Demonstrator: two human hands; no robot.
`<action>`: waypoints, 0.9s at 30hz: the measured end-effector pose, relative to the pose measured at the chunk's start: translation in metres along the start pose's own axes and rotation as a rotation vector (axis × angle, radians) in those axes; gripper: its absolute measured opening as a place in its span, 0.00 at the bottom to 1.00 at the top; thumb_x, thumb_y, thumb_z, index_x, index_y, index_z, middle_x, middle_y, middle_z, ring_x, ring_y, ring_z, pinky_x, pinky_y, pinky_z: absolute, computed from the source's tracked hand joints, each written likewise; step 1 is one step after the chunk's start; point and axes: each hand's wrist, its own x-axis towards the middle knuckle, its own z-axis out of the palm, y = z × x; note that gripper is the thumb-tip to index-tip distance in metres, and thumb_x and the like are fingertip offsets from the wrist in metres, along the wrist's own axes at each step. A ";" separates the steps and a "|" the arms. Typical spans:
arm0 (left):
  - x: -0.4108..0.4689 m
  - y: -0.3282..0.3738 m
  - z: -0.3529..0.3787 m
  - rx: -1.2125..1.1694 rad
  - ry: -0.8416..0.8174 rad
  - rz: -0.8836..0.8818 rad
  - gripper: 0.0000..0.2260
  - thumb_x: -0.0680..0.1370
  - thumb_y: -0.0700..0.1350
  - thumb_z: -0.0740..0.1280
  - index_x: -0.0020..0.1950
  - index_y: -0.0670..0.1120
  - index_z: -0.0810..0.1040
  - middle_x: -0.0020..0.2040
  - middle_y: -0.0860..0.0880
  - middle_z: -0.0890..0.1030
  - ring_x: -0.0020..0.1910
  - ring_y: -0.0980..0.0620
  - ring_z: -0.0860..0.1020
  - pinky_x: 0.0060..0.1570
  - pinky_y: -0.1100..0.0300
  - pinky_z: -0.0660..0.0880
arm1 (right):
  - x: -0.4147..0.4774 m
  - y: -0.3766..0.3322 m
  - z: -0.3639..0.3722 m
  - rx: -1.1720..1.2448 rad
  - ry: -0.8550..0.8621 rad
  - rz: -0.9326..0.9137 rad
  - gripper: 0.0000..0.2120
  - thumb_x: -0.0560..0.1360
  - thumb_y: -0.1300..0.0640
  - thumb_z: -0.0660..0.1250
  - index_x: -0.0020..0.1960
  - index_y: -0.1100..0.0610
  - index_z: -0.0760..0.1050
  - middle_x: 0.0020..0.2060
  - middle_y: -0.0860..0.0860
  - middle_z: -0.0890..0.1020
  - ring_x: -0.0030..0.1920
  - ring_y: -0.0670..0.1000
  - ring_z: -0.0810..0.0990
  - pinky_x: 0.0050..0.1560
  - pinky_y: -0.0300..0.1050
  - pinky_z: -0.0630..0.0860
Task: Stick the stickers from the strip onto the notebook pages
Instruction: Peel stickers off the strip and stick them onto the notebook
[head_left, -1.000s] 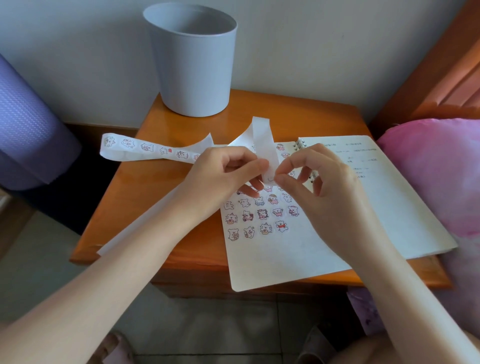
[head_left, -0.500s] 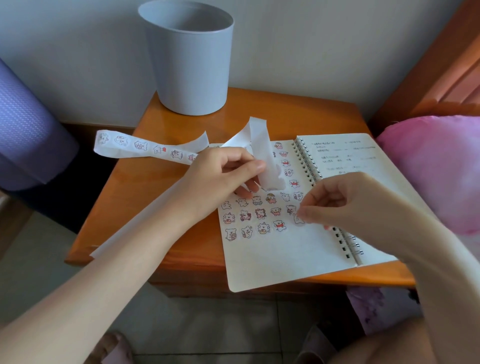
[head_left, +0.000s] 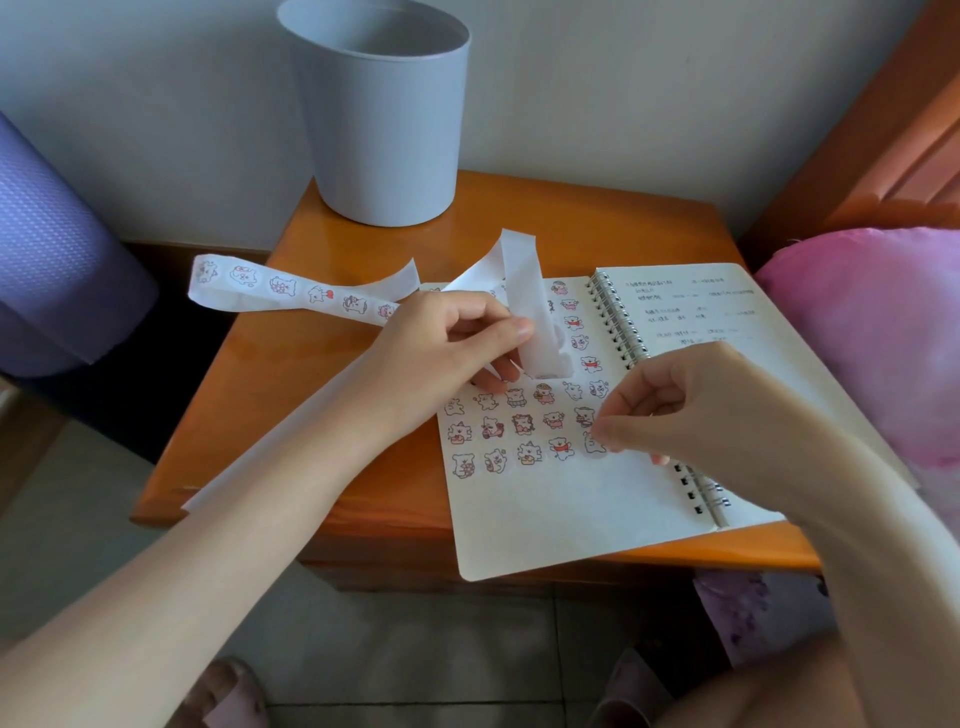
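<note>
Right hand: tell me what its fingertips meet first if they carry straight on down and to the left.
The right hand points down-left at the newest sticker, at the bottom row's right end on the notebook's left page. That sticker comes first; contact may already be made, depth is unclear.

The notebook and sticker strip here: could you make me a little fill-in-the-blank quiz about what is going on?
1. The left hand holds the sticker ____ above the page.
2. The right hand presses a sticker at the right end of the ____ row on the notebook.
3. The pages are joined by a ____ binding.
4. A grey bin stands at the ____ of the wooden table.

Missing words: strip; bottom; spiral; back
</note>
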 end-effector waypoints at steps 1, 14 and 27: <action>0.000 0.000 0.000 0.003 -0.001 0.000 0.08 0.78 0.46 0.65 0.46 0.46 0.82 0.39 0.51 0.84 0.36 0.59 0.82 0.37 0.73 0.75 | 0.000 0.000 0.000 0.000 -0.002 0.002 0.03 0.70 0.54 0.73 0.37 0.51 0.81 0.31 0.43 0.82 0.27 0.40 0.77 0.28 0.28 0.71; 0.000 0.000 0.000 0.013 -0.003 0.000 0.08 0.78 0.46 0.65 0.46 0.47 0.82 0.40 0.51 0.84 0.37 0.59 0.83 0.37 0.73 0.75 | 0.001 0.001 0.003 -0.051 0.024 0.000 0.03 0.69 0.55 0.73 0.37 0.51 0.81 0.32 0.43 0.82 0.31 0.44 0.79 0.33 0.36 0.75; 0.001 -0.003 -0.001 0.030 -0.007 -0.001 0.08 0.78 0.47 0.65 0.47 0.46 0.82 0.40 0.51 0.84 0.38 0.58 0.83 0.39 0.70 0.77 | 0.002 0.003 0.005 -0.242 0.063 -0.041 0.08 0.72 0.52 0.71 0.46 0.48 0.72 0.38 0.42 0.76 0.34 0.42 0.72 0.28 0.31 0.64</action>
